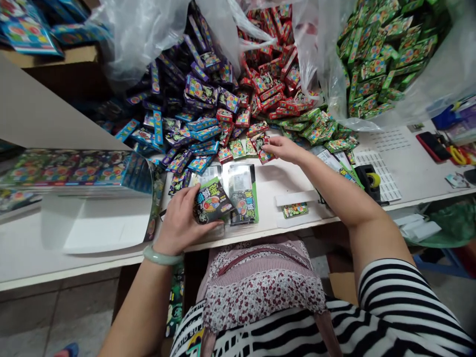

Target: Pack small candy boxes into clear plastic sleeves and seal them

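My left hand (180, 218), with a pale green bangle at the wrist, is closed on a black, brightly printed packet (211, 201) near the table's front edge. A similar black and green packet (243, 201) with a clear upper part lies flat just right of it. Farther forward, my right hand (285, 149) pinches a small red box (262, 148) at the edge of the heap. Around that box lie small red boxes (257, 129) and a light green box (237, 148). What the left palm covers is hidden.
Heaps of purple boxes (201, 89), red boxes (267, 84) and green boxes (379, 69) spill from clear plastic bags. Printed sheets (82, 168) stand at left. A white folded card (284, 200) holds a green box (295, 210). A black tape dispenser (368, 186) stands at right.
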`<state>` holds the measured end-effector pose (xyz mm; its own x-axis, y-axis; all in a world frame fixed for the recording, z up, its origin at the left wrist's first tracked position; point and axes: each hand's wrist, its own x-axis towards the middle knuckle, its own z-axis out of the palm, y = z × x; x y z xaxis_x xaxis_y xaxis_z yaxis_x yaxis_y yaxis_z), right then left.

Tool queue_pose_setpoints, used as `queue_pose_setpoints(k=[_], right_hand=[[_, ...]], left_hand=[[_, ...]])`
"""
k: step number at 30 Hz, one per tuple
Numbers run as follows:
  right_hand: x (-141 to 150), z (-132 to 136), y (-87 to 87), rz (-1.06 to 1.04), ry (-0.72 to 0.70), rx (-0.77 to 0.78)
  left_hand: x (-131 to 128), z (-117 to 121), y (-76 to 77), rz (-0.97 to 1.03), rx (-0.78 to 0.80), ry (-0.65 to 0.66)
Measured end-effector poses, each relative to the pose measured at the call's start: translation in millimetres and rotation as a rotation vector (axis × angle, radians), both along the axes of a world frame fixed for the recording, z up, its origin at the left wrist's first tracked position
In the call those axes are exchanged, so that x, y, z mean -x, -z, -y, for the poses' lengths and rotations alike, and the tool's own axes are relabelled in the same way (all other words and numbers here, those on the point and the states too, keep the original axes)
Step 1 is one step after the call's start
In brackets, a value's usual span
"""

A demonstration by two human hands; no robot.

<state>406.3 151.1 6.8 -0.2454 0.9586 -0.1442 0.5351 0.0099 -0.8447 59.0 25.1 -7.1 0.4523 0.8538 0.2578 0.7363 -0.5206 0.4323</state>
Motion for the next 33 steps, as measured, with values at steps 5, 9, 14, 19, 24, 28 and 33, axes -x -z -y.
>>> queue_pose_setpoints(k=[5, 9, 14, 19, 24, 28, 33], right_hand=[[-21, 39, 5.2, -0.236, -0.037, 0.298], [-34, 41, 17.5, -0.089, -0.029, 0.118], [-42, 45, 39.4, 0.398, -0.184, -0.351], [-52, 58, 48.4, 0.53, -0.314, -0.326], [-42, 64, 45.4, 0.596, -0.106, -0.299], [-23, 67, 42.2, 0.568, -0.057, -0.259], [-7, 88, 0.0, 0.262, -0.242, -0.537]], left_hand=[[-4, -2, -1.4, -0.03, 0.013, 0.032], [-4, 3, -5.0, -0.049, 0.012, 0.03], [-3, 7, -8.3, -0.042, 0.005, 0.026], [-4, 8, -7.8, -0.04, 0.003, 0.04], [-14, 3, -4.5, -0.071, -0.01, 0.026], [-22, -1, -6.8, -0.094, 0.003, 0.014], [-21, -1, -9.4, -0.062, 0.017, 0.041]])
